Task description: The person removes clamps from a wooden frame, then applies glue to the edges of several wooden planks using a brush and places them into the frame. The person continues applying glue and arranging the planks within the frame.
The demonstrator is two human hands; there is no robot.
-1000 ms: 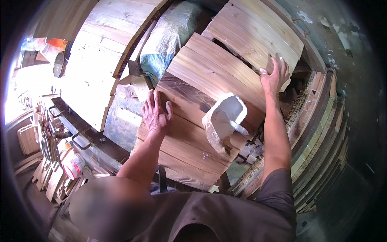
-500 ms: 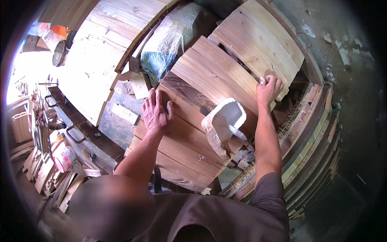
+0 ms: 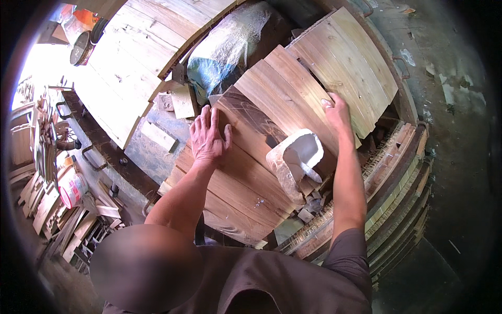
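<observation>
My left hand (image 3: 209,138) lies with fingers stretched out on the left end of the wooden boards (image 3: 238,157), which rest side by side. My right hand (image 3: 339,116) is closed at the far edge of the middle light-brown board (image 3: 300,86), thumb on its top; some fingertips are hidden. Beyond that edge lies another panel of pale boards (image 3: 350,63), across a narrow dark gap. Between my hands, a cut-open white plastic container (image 3: 282,165) stands on the boards. A whitish-coated stick or brush (image 3: 310,171) leans inside it.
A large pale panel (image 3: 130,63) lies at the far left, beside a plastic-wrapped bundle (image 3: 225,47). A loose wood block (image 3: 158,137) sits on the metal surface. Stacked boards (image 3: 397,204) curve along the right. Wood scraps (image 3: 57,209) and a white-and-pink bucket (image 3: 72,188) are at the left.
My right hand has come nearer, from over the far panel to the middle board's edge. The gap beside that board looks narrower. My left hand stays on the boards.
</observation>
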